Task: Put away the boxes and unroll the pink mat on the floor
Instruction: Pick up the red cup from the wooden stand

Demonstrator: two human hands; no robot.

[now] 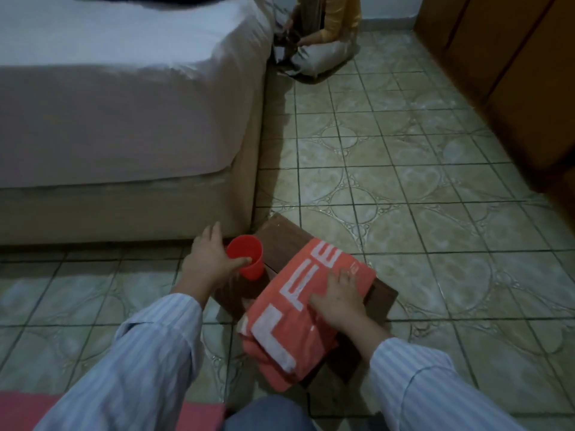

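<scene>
Beside the bed [124, 126], clearing seemingly continued: left hand [208, 259] gripped a red cup [245, 256], right hand [339, 301] lay flat, grasping nothing, on an orange towel [298, 309], pink mat [21, 409] awaiting unrolling.

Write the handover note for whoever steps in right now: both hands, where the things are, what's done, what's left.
Left hand: gripping the red cup on the low wooden board.
Right hand: flat on the folded orange towel, which lies on the same board.
Pink mat: on the floor at bottom left; only an edge shows.
Boxes: none in view.
Done: cannot tell.
Left: confirm the boxes, spread the mat.
</scene>
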